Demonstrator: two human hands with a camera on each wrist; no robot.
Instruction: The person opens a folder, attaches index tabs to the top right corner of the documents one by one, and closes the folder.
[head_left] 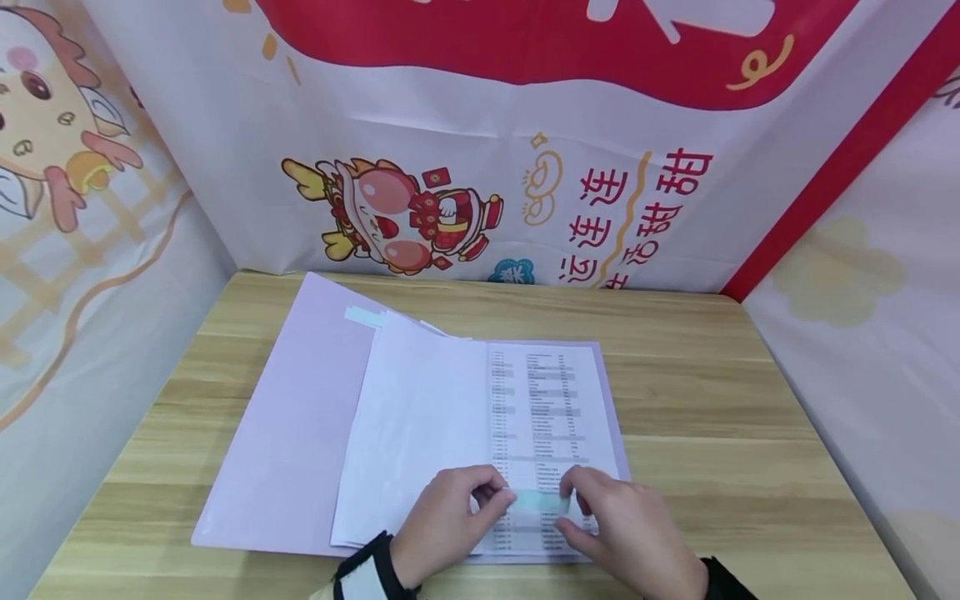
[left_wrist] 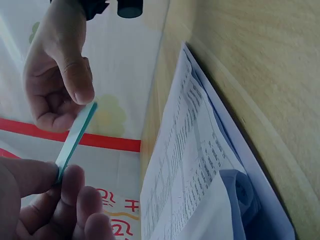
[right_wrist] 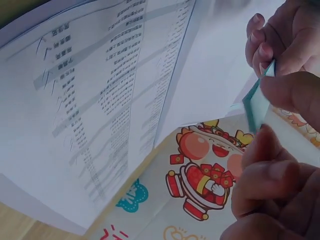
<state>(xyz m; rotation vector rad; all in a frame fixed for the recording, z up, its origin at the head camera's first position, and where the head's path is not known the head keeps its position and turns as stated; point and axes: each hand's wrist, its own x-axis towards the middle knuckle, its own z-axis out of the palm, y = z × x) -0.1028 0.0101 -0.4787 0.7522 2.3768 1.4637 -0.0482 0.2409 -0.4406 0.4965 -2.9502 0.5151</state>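
A pale teal strip (head_left: 542, 502), which looks like a sticky note, is stretched between both hands over the lower part of a printed page (head_left: 517, 417). My left hand (head_left: 450, 517) pinches its left end between thumb and fingers. At the right end, my right hand (head_left: 626, 525) holds it by thumb and fingertips. In the left wrist view the strip (left_wrist: 75, 137) stands off the paper, tilted. The right wrist view shows it bent (right_wrist: 257, 105) between the two hands. The page lies in an open lilac folder (head_left: 277, 442).
A blank white sheet (head_left: 420, 417) is turned to the left inside the folder. Another pale blue strip (head_left: 363, 317) sticks out at that sheet's top corner. The wooden table (head_left: 720, 450) meets printed cloth walls (head_left: 435, 108) behind and at both sides.
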